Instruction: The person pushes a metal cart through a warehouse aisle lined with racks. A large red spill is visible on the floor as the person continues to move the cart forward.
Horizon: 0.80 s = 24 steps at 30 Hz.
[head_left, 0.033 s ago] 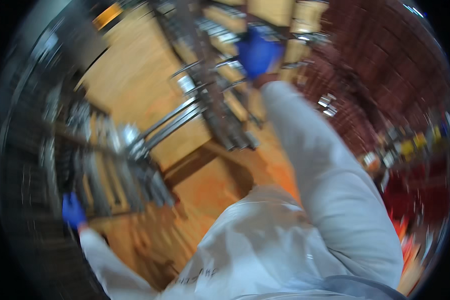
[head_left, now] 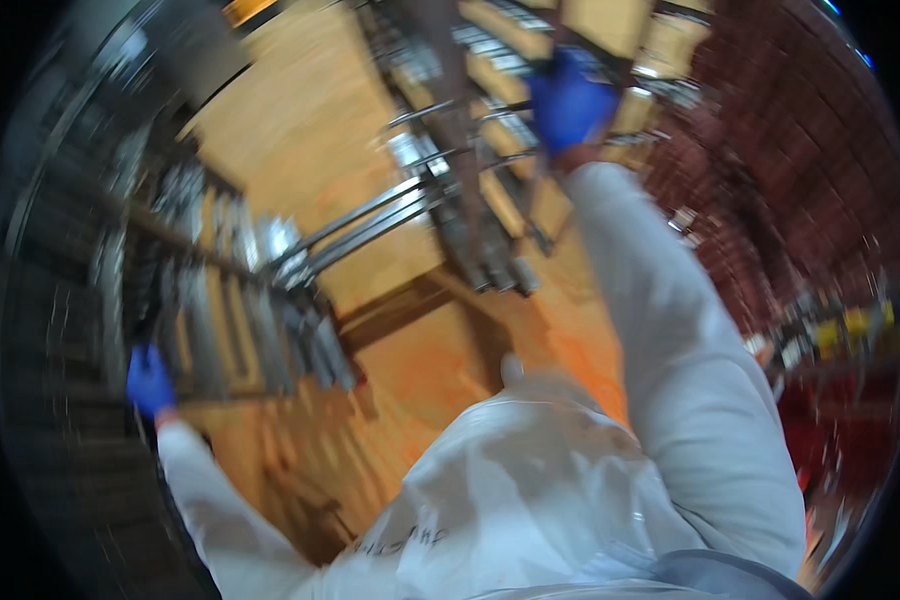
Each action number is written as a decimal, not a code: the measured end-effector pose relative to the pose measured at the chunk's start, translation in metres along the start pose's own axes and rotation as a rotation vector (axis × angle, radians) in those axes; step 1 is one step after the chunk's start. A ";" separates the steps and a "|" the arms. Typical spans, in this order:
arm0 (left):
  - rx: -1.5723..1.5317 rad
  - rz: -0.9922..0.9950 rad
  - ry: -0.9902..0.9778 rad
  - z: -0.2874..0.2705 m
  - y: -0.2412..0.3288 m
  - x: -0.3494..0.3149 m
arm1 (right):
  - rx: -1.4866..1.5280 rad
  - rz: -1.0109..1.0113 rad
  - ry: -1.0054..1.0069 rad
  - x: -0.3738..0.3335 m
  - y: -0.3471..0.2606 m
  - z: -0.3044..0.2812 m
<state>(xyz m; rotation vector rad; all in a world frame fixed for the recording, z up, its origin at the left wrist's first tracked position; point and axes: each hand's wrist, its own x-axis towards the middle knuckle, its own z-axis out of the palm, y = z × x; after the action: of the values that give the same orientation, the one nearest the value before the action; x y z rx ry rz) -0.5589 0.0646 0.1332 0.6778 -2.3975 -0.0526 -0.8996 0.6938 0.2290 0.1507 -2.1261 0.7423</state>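
A tall metal rack (head_left: 378, 226) with rows of ledges on both sides and joining crossbars stands before me. At the far left, my left hand (head_left: 150, 382), in a blue glove, is closed at the rack's left side. My right hand (head_left: 573, 100), also blue-gloved, reaches farther up and is closed around the rack's right side. Motion smears this hand, and its fingertips are hidden. Both arms are spread wide in white sleeves, with a white apron between them.
The floor (head_left: 410, 375) is orange-tan with dark shadows. A dark red brick-like wall (head_left: 800, 130) rises at the right, with blurred yellow and white items (head_left: 850, 322) below it. Grey metal equipment (head_left: 185, 60) stands at the upper left.
The view has shifted slightly, so the rack's right side and my right hand appear farther right. My left hand appears a little higher. Both hands keep their places on the rack.
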 end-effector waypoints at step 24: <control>0.081 -0.083 0.174 -0.006 -0.005 -0.028 | -0.375 0.070 -0.062 0.030 0.030 -0.035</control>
<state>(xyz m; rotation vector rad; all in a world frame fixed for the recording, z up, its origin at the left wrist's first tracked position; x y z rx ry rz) -0.5351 0.0745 0.1210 0.7867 -2.2136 0.0665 -0.9048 0.7423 0.2544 -0.1037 -2.2976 0.3701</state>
